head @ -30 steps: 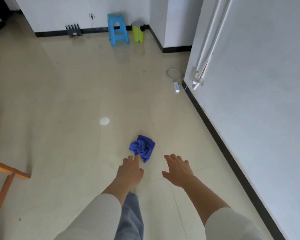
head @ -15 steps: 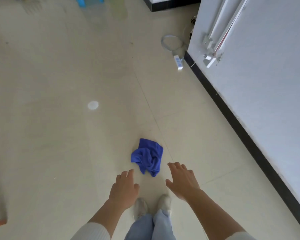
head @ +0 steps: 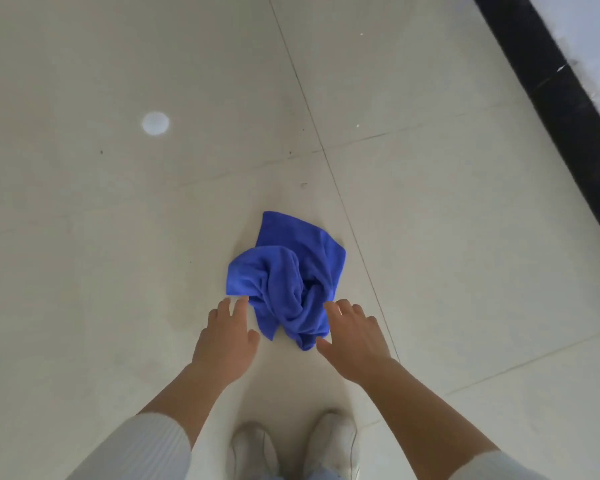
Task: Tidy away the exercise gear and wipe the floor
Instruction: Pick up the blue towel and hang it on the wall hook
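A crumpled blue cloth (head: pixel 288 278) lies on the pale tiled floor (head: pixel 118 237) straight in front of me. My left hand (head: pixel 227 337) reaches down at the cloth's lower left corner, fingers spread and straight, holding nothing. My right hand (head: pixel 352 336) hovers at the cloth's lower right edge, fingers likewise spread and empty. Whether either hand touches the cloth is unclear. No exercise gear is in view.
A black skirting board (head: pixel 551 98) and white wall run along the upper right. My two white shoes (head: pixel 291 448) stand just below the hands. A round bright light spot (head: pixel 155 123) shows on the floor at left.
The view has tilted down and closed in on the cloth. Both hands have moved forward to either side of its near edge. The stool, bin and wall fittings have left the view.
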{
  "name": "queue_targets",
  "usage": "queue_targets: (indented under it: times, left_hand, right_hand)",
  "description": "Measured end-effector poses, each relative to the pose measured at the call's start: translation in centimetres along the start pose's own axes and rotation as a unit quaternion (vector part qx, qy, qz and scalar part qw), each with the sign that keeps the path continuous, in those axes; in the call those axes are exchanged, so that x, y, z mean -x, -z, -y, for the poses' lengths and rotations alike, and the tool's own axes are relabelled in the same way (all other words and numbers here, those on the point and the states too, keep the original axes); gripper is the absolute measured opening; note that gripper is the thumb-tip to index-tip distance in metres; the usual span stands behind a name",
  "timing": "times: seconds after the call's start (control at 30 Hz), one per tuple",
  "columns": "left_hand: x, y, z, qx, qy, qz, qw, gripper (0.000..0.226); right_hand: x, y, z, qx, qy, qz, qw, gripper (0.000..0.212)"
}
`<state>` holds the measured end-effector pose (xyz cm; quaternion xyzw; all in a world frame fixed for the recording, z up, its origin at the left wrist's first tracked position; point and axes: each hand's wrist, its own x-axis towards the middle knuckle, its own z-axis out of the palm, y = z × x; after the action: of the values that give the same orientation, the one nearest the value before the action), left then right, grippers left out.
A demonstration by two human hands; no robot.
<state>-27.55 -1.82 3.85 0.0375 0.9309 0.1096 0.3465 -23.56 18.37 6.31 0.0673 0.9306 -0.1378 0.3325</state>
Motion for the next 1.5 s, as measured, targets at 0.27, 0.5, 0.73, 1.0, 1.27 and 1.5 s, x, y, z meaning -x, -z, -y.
queue_targets:
  times: [0.27, 0.5, 0.73, 1.0, 1.27, 1.5]
  left_hand:
    - [-10.3, -4.6, 0.8, -0.142, -0.074, -0.051, 0.986, 0.053]
    - [-4.4, 2.4, -2.3, 0.119, -0.081, -0.083, 0.986, 0.008]
    - [11.0, 18.9, -9.0, 0.196, -0.127, -0.104, 0.967, 0.009]
    - [30.3, 37.0, -15.9, 0.231, -0.182, -0.104, 0.950, 0.003]
    - [41.1, 45.2, -21.5, 0.217, -0.345, -0.092, 0.909, 0.008]
    - [48.2, 48.5, -30.1, 0.138, -0.507, -0.082, 0.847, 0.011]
  right_hand:
    - [-8.6, -6.5, -2.3, 0.045, 0.021, -0.019, 0.999, 0.035]
    - [-2.5, 1.2, -0.8, -0.296, -0.086, -0.089, 0.947, 0.011]
    - [13.4, 18.8, 3.0, -0.352, -0.095, -0.142, 0.920, 0.025]
    - [34.0, 36.8, 7.0, -0.403, -0.115, -0.235, 0.877, 0.022]
    - [48.8, 42.8, 7.4, -0.540, -0.187, -0.367, 0.734, 0.015]
    - [61.4, 44.1, 4.8, -0.618, -0.187, -0.453, 0.614, 0.016]
